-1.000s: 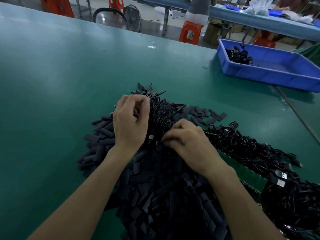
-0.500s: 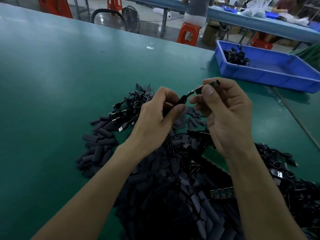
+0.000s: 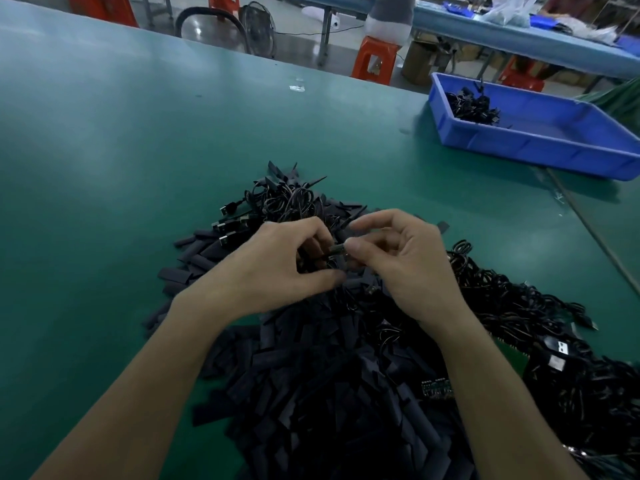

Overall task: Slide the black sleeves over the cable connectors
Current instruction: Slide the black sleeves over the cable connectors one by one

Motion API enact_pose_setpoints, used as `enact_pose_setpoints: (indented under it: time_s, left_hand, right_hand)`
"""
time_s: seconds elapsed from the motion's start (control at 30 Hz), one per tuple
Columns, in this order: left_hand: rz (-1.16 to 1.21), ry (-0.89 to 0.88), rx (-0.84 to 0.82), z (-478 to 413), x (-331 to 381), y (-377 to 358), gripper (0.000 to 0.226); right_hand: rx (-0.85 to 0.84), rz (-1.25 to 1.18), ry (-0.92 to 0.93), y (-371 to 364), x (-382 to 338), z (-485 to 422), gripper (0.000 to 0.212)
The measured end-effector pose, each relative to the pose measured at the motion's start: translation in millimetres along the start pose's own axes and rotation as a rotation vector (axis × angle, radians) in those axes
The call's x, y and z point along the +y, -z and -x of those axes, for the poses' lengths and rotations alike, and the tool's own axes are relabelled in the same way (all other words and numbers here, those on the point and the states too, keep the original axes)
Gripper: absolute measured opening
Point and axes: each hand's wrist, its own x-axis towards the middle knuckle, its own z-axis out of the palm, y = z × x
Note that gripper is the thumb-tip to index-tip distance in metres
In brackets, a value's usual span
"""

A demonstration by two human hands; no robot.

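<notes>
Green worktop [image 3: 121, 150], one connector held over the heap.

We note sleeves [image 3: 311, 393] heaped nearest us, within easy reach; cables [image 3: 519, 306] trail off right; a blue tray [image 3: 540, 147] sits far right, likely for finished pieces. Left hand [image 3: 277, 268] and right hand [image 3: 405, 268] each pinch an end of the connector [image 3: 336, 250], probably steadying it for sleeving. Sleeve on it yet? We cannot tell.

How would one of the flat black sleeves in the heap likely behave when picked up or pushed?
Probably light and floppy: the black sleeves lie flattened at all angles in a loose heap. Pushed, one would likely slide rather than roll, being flat on the smooth table. Singling one out may be fiddly, since cables tangle among them.
</notes>
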Motion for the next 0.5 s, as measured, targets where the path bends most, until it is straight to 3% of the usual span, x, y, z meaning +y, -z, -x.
enact_pose_setpoints:
  time_s: [0.2, 0.3, 0.4, 0.5]
  left_hand:
    - [-0.039, 0.082, 0.024, -4, -6, -4, 0.022]
    - [-0.073, 0.168, 0.111, -5, -12, 4, 0.021]
    - [-0.024, 0.215, 0.174, -5, -13, 6, 0.017]
    - [0.035, 0.207, 0.206, -5, -9, 5, 0.016]
  right_hand:
    - [-0.004, 0.236, -0.05, -8, 10, 5, 0.008]
    - [-0.144, 0.518, -0.098, -11, 14, 9, 0.007]
    - [-0.287, 0.889, -0.111, -25, 15, 14, 0.032]
    - [-0.25, 1.045, -0.087, -42, 18, 20, 0.046]
